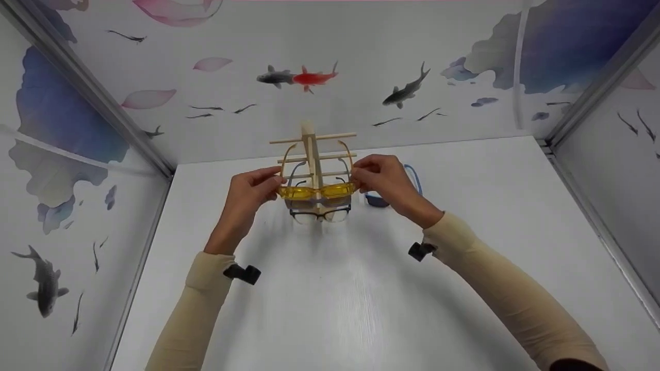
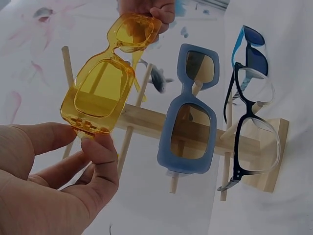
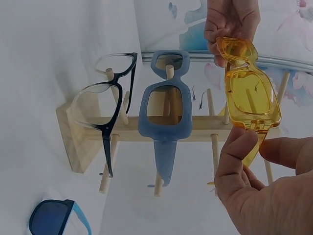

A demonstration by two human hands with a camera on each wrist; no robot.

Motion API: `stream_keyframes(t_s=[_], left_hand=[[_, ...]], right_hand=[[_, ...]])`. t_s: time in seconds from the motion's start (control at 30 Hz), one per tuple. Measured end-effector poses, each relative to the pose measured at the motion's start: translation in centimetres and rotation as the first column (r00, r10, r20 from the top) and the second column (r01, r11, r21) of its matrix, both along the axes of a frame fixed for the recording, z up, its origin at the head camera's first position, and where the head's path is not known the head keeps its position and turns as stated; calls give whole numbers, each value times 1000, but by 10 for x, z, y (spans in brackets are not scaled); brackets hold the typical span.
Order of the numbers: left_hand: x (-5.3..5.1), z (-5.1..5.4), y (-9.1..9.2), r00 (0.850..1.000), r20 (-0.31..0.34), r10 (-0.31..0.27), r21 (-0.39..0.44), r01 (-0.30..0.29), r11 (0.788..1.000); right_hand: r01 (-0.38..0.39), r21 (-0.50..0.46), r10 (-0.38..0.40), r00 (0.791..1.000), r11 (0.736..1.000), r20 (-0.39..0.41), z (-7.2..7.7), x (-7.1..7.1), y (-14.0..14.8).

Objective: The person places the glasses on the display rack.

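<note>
Yellow see-through sunglasses (image 1: pixel 337 191) are held between both hands in front of a wooden glasses stand (image 1: pixel 310 147). My left hand (image 1: pixel 245 198) pinches one hinge corner between thumb and fingers. At the opposite hinge, my right hand (image 1: pixel 388 181) has the same kind of pinch. The temples point back past the stand's upper pegs; whether they touch them I cannot tell. Blue-grey sunglasses (image 2: pixel 166 139) hang on the pegs below. Lowest on the stand are eyeglasses (image 3: pixel 117 95) with a black-and-clear frame.
Dark-lensed sunglasses with blue temples (image 1: pixel 378 201) lie on the white table (image 1: pixel 319 309), partly behind the right hand. Walls printed with fish and petals enclose the table at the back and sides. The stand's wooden base (image 3: pixel 80 137) shows in both wrist views.
</note>
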State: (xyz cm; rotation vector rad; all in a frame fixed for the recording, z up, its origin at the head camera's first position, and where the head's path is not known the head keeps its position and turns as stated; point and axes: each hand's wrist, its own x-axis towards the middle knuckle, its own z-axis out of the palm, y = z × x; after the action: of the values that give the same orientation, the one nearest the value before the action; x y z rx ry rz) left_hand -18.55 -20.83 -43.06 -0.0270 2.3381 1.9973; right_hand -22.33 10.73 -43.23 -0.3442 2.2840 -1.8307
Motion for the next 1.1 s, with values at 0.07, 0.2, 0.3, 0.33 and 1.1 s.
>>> stream_keyframes(t_s=[0.07, 0.2, 0.3, 0.33, 1.1], left_hand=[[-3, -1, -1, 1000, 3, 1, 1, -1, 1000], [-8, -3, -1, 1000, 11, 7, 2, -7, 1000], [-11, -3, -1, 1000, 19, 9, 5, -9, 1000], [-11, -3, -1, 1000, 20, 9, 7, -9, 1000], [-22, -10, 1, 996, 70, 60, 30, -62, 998]], right_hand=[[3, -4, -3, 1000, 1000, 9, -1, -1, -1], [3, -16, -3, 1000, 1000, 24, -2, -4, -2], [5, -28, -4, 999, 1000, 32, -3, -6, -3], [6, -29, -5, 999, 1000, 36, -3, -7, -3], [37, -46, -33, 995, 998, 93, -7, -17, -8]])
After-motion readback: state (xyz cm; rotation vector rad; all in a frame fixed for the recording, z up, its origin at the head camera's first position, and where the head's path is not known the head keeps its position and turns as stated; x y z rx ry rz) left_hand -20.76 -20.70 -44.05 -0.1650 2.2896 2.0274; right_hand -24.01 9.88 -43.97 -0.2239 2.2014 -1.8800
